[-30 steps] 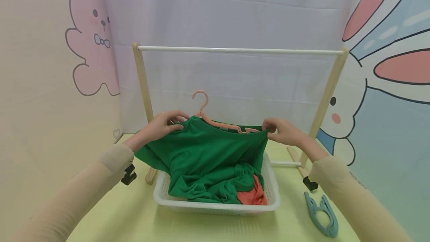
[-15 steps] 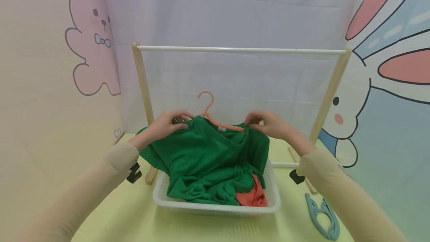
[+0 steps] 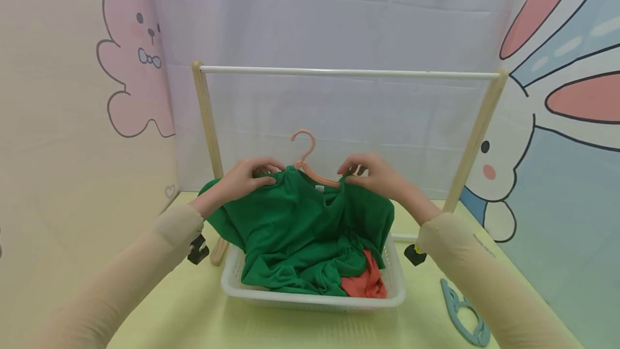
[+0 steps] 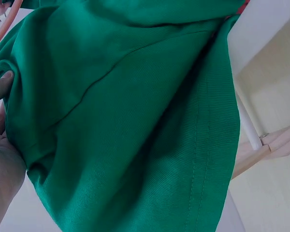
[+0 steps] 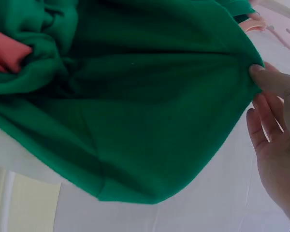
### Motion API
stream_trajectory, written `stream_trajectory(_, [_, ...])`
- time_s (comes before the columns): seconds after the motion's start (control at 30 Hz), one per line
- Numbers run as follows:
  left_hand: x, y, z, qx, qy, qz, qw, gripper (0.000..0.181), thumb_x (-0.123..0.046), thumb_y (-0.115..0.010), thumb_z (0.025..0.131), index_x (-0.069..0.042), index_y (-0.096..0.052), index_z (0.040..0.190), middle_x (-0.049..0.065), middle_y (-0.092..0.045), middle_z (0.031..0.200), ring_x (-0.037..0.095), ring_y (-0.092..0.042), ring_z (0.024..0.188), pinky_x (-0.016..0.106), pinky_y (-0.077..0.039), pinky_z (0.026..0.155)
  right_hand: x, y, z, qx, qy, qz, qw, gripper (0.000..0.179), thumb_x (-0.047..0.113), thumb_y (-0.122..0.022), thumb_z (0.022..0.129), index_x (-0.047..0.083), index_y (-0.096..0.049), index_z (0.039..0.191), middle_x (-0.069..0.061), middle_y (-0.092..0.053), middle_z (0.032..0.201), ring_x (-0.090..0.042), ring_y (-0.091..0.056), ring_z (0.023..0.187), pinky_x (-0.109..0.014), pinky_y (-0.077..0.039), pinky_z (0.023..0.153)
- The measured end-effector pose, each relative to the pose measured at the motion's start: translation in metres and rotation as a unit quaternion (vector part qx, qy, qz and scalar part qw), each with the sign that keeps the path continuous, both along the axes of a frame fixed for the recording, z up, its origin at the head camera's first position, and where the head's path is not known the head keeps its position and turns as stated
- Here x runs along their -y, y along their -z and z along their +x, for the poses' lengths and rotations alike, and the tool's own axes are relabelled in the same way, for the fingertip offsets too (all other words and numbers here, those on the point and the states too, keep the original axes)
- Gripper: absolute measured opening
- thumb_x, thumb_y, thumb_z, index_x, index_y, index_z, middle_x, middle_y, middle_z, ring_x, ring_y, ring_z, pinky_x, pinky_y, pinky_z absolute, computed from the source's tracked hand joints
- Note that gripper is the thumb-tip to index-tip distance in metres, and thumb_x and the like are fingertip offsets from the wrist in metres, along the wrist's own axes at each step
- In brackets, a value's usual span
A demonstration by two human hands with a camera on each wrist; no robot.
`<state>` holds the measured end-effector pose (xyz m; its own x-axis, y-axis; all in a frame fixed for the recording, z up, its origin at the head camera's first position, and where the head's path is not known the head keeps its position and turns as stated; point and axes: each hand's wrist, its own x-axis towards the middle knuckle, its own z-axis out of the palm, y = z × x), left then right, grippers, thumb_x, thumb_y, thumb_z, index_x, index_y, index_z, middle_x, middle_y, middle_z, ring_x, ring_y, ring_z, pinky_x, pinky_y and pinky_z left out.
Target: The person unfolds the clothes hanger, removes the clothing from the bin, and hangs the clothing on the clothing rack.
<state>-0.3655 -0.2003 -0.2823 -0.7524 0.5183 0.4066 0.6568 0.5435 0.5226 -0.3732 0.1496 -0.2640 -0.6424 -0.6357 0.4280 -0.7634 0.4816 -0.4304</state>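
A green T-shirt (image 3: 295,220) is held up by its shoulders, its lower part bunched in a white basket (image 3: 310,299). Inside its neck opening sits a pink hanger (image 3: 312,172), hook upward; its ends are hidden by cloth and fingers. My left hand (image 3: 244,179) grips the left shoulder, thumb in front and fingers behind. On the other side of the neckline, my right hand (image 3: 375,176) pinches the right shoulder between thumb and fingers. The right wrist view shows that thumb pressing the green cloth (image 5: 183,106). In the left wrist view the sleeve (image 4: 198,145) hangs beside the hand.
Behind the basket stands a rack with a white bar (image 3: 349,72) and wooden legs. A red cloth (image 3: 365,279) lies in the basket under the shirt. At the right on the yellow table (image 3: 194,306) lies a blue-grey folding hanger (image 3: 467,316).
My right hand has moved left from the shirt's outer neckline to the shoulder beside the hanger. The right hanger arm has gone under the cloth. The hanger and left hand have shifted slightly right.
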Motion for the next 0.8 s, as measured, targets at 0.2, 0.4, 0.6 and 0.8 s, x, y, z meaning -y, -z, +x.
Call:
stream_trajectory(0.2, [0.009, 0.001, -0.001, 0.006, -0.007, 0.023, 0.9997, 0.032, -0.013, -0.064, 0.096, -0.018, -0.064, 0.128, 0.012, -0.067, 0.123, 0.028, -0.066, 0.107, 0.044, -0.054, 0.093, -0.011, 0.009, -0.001, 0.013, 0.034, -0.013, 0.9993, 0.038, 0.014, -0.073, 0.09, 0.012, -0.064, 0.127, -0.011, -0.065, 0.125, -0.029, -0.062, 0.103, -0.045, -0.055, 0.087])
stream_trajectory(0.4, [0.017, 0.0, -0.001, 0.003, -0.014, 0.037, 0.9992, 0.032, -0.014, -0.063, 0.097, -0.016, -0.063, 0.129, 0.014, -0.066, 0.126, 0.03, -0.065, 0.11, 0.046, -0.053, 0.093, -0.033, 0.018, 0.001, 0.028, 0.074, 0.009, 0.9968, 0.032, 0.022, -0.07, 0.093, 0.008, -0.067, 0.121, -0.013, -0.07, 0.113, -0.025, -0.066, 0.096, -0.043, -0.056, 0.084])
stream_trajectory(0.6, [0.025, -0.001, 0.0, -0.001, -0.043, 0.047, 0.9979, 0.033, -0.014, -0.064, 0.097, -0.015, -0.063, 0.129, 0.015, -0.067, 0.123, 0.031, -0.064, 0.111, 0.047, -0.053, 0.093, -0.053, 0.025, 0.0, 0.026, 0.1, 0.044, 0.9936, 0.019, 0.014, -0.068, 0.093, 0.003, -0.071, 0.109, -0.012, -0.072, 0.099, -0.022, -0.067, 0.086, -0.04, -0.057, 0.079])
stream_trajectory(0.8, [0.026, -0.006, 0.001, -0.013, -0.048, 0.038, 0.998, 0.032, -0.016, -0.064, 0.097, -0.016, -0.064, 0.129, 0.014, -0.068, 0.123, 0.031, -0.065, 0.111, 0.046, -0.053, 0.093, -0.062, 0.021, -0.001, 0.045, 0.12, 0.026, 0.9914, 0.018, 0.011, -0.069, 0.092, 0.003, -0.071, 0.107, -0.014, -0.074, 0.097, -0.024, -0.071, 0.086, -0.039, -0.058, 0.079])
